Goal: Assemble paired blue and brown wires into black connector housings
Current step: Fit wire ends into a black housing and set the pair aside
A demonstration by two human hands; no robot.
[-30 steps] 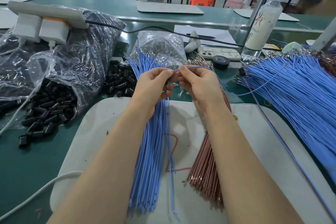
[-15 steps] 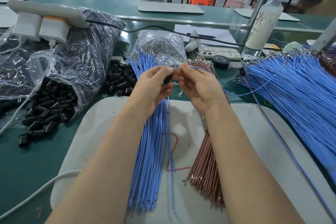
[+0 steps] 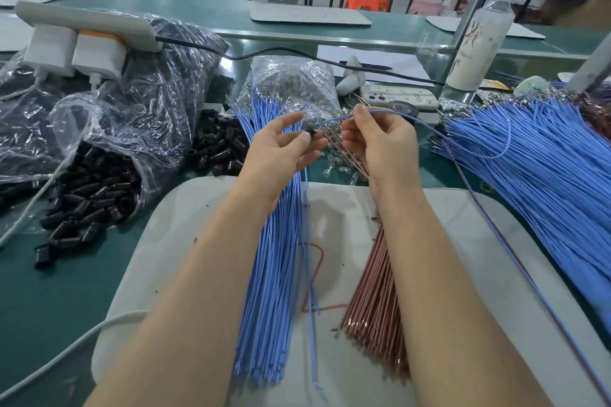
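Note:
My left hand pinches a small black connector housing between thumb and fingers. My right hand holds a blue wire whose near end points at the housing; the wire loops away to the right. A thin brown wire runs beside it toward the lower right. Under my left forearm lies a bundle of blue wires, and under my right forearm a bundle of brown wires, both on a white board.
Loose black housings spill from a clear bag at the left, more sit behind the board. A bag of terminals, a phone, a tape roll, a bottle and a big heap of blue wires stand behind and right.
My hands have drawn a little apart. The housing now shows in my left fingertips and the blue wire's end is out in front of it.

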